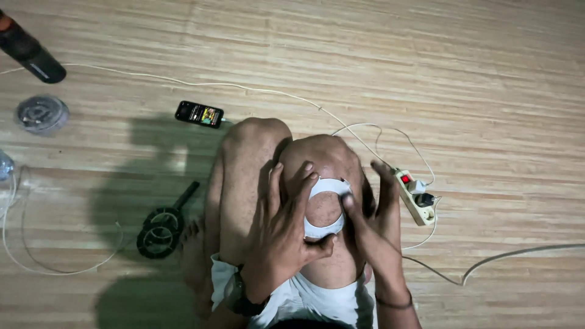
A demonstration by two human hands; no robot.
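Nearest the camera, the left hand [281, 234] and the right hand [372, 210] meet over a bare knee [326, 159]. Between them they hold a white ring [325, 207], which looks like a roll of tape, pressed flat against the skin just below the kneecap. The left hand is spread wide: its fingers arch over the top of the ring while the thumb hooks under the lower edge. The right hand has its fingers stretched upward, and the thumb tip presses on the ring's right rim. Neither hand is clenched.

The ring looks light and fairly stiff, a thin band that should keep its round shape under gentle pressure but could buckle if squeezed hard across its middle. Its smooth outer face may slip on skin, so the rim, pinched at opposite sides as it is now, seems the surest place to hold it.

Farther out on the wooden floor [487, 91], a black double-ringed tool with a handle [163, 226] lies to the left of the legs, well apart from the hands. A white power strip [416, 196] sits just beside the right hand, with cables trailing off. Beyond the knees lies a lit phone [199, 114], and at the far left are a clear round container [41, 114] and a dark bottle [29, 52].
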